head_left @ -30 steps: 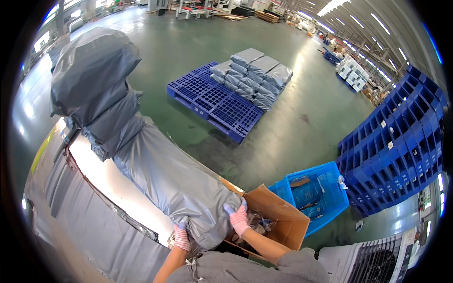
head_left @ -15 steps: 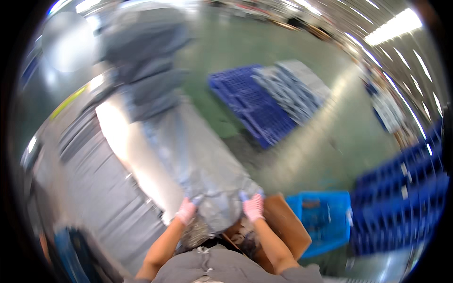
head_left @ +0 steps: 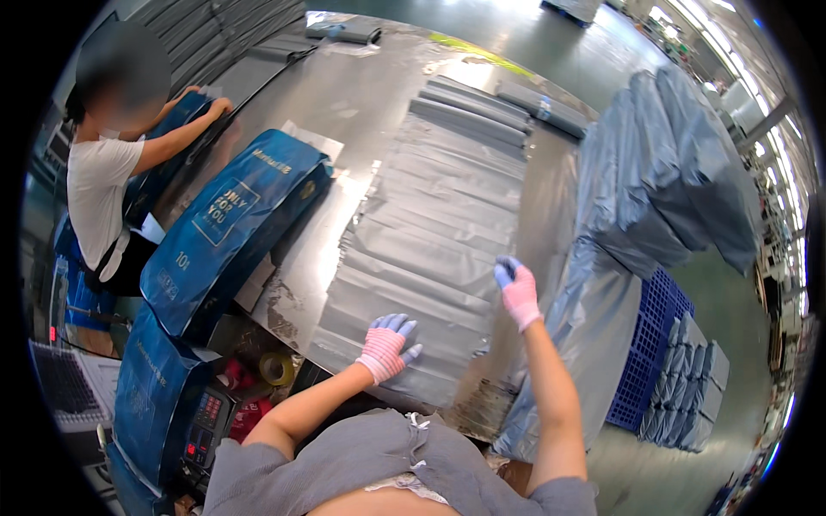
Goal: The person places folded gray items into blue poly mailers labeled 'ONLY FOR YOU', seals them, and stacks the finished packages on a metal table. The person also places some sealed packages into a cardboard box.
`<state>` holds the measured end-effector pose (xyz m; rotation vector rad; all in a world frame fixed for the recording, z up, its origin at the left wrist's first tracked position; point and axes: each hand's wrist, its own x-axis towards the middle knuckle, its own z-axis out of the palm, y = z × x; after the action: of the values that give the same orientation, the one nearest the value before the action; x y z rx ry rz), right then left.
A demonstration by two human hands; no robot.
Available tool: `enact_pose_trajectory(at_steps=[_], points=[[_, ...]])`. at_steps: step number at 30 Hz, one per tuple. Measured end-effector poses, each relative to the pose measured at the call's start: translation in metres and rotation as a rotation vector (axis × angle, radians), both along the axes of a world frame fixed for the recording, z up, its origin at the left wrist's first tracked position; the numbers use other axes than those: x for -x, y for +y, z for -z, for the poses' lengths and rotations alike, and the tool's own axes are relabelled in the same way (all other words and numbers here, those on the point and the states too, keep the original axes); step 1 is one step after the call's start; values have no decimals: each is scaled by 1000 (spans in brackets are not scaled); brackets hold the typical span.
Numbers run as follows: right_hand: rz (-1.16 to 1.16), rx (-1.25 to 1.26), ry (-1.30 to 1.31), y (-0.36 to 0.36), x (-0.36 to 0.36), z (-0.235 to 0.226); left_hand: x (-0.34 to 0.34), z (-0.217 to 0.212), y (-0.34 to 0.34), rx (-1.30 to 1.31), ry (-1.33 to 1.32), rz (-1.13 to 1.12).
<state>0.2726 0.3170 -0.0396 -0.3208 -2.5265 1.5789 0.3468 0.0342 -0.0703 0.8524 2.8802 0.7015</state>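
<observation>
Grey plastic bags (head_left: pixel 430 232) lie flat and overlapping in a long layer on the metal table in front of me. My left hand (head_left: pixel 385 350), in a pink-striped glove with bluish-grey fingertips, is at the near left part of this layer with its fingers spread and nothing held. Farther out, over the layer's right edge, my right hand (head_left: pixel 520 297) wears a matching glove. Its fingers point away from me, thumb and fingers slightly apart, with nothing visible between them. Whether it touches the plastic, I cannot tell.
Large grey plastic-wrapped bundles (head_left: pixel 637 172) stand along the right. Blue printed packages (head_left: pixel 232 219) line the left, near a keypad device (head_left: pixel 206 421) and a tape roll (head_left: pixel 276 368). Another person (head_left: pixel 107 181) works at the far left. A blue pallet (head_left: pixel 637 361) lies on the floor.
My view has swung left from the grey bundle, bin and pallets to the table. Both hands have let go of the grey bundle's near end and are now over the flat bags.
</observation>
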Motion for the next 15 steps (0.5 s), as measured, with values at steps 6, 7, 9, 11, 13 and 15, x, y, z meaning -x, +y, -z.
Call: enact_pose_trajectory(at_steps=[6,7,9,11,13,15], points=[[-105,-412,-177,13,203,49,17,7,-49,-8,-48,-105],[-99,-501,-179,4,228,46,22,9,-52,-13,-53,-98],[-68,-678,-176,-8,276,40,37,11,-55,-28,-54,-70],[-52,-732,-119,1,324,56,51,11,-53,-63,-67,-46],[16,-730,-145,-2,360,66,69,14,-49,-61,-100,-15],[61,-742,-402,-22,380,45,85,23,-43,-63,-123,-14]])
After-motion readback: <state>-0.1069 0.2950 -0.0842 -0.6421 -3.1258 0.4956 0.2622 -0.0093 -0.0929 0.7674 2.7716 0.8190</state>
